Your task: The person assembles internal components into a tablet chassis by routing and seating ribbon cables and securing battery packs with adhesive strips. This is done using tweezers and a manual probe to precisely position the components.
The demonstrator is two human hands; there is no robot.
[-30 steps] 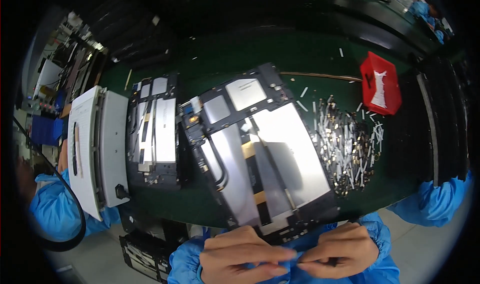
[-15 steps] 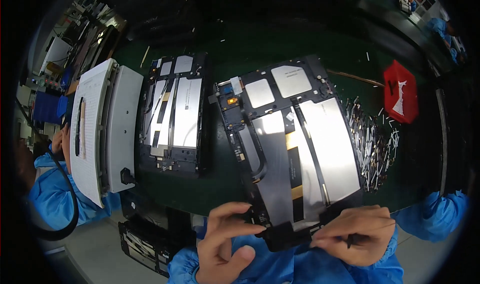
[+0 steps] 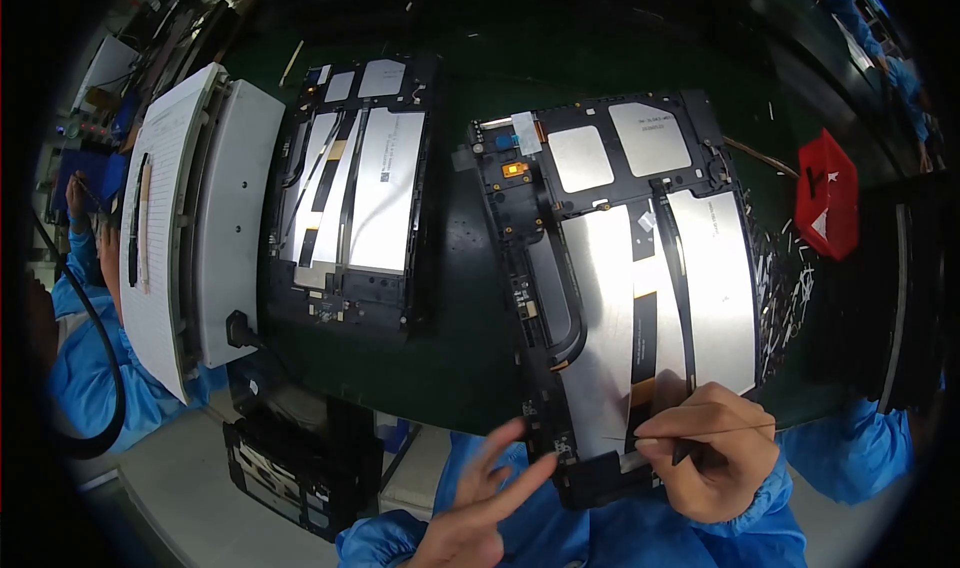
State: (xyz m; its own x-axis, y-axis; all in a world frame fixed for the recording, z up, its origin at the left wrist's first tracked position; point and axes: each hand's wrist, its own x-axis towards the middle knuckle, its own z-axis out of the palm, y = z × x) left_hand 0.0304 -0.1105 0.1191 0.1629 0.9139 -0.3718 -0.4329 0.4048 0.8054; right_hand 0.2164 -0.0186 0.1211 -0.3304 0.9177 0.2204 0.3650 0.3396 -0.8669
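Observation:
An opened tablet (image 3: 595, 323), its silver battery plates and black frame showing, lies tilted at the table's near edge, right of the middle. My right hand (image 3: 715, 458) is over its lower end, closed in a pinch around a thin, dark pointed tool (image 3: 735, 430) that looks like tweezers. The tool's tip points left, over the lower part of the tablet; whether it touches cannot be made out. My left hand (image 3: 490, 513) is at the tablet's lower left corner, fingers spread and slightly blurred, holding nothing. One fingertip is at or close to the frame.
A second opened tablet (image 3: 385, 208) lies left of mine. Beyond it stands a white box (image 3: 235, 208) with a lined paper pad (image 3: 165, 178) and pens. On the right are a red container (image 3: 828, 203) and scattered small strips (image 3: 780, 293). More devices (image 3: 285, 483) sit below the table edge; co-workers' blue sleeves flank me.
The tablets have shifted in the picture, mine to the right. My right hand has moved up onto the tablet's lower end with the tweezers. My left hand has dropped lower, its fingers more outstretched.

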